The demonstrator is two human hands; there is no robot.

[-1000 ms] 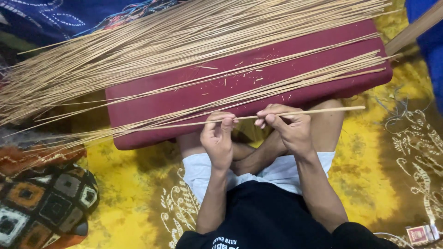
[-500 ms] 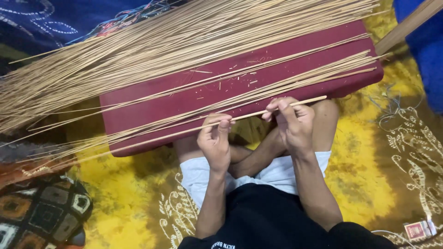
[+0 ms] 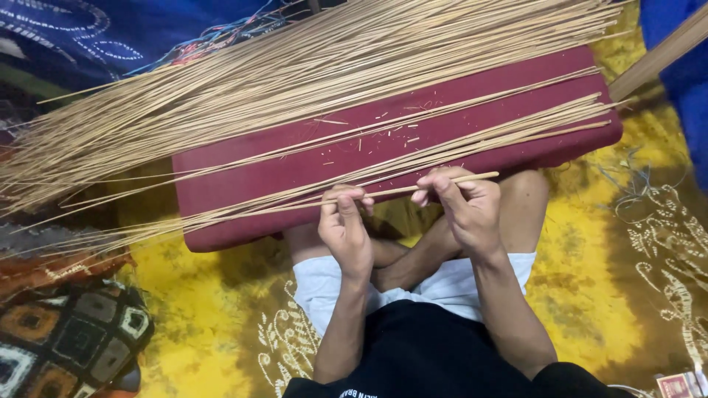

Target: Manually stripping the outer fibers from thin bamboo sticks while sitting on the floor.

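A seated person, legs crossed on a yellow patterned cloth (image 3: 590, 295), works a single thin stick (image 3: 413, 189) at the near edge of a long maroon cushion (image 3: 295, 173). The left hand (image 3: 345, 228) pinches the stick between thumb and fingertips, and the right hand (image 3: 461, 206) is closed on it a little farther along, both just in front of the cushion's near edge, over the knees. The stick's long axis runs almost level from left to right, tilted slightly upward toward the right; its free end pokes out past the right hand, while the other end runs off leftward along the cushion's near edge into other loose sticks. A thick sheaf of pale sticks (image 3: 295, 74) lies across the cushion's far edge and top, fanned on the same slant, its ends spilling past the left end. Small chips of stick dot the cushion's middle. A patchwork pillow (image 3: 66, 339) sits near the lower left, and blue fabric (image 3: 88, 37) fills the upper left.
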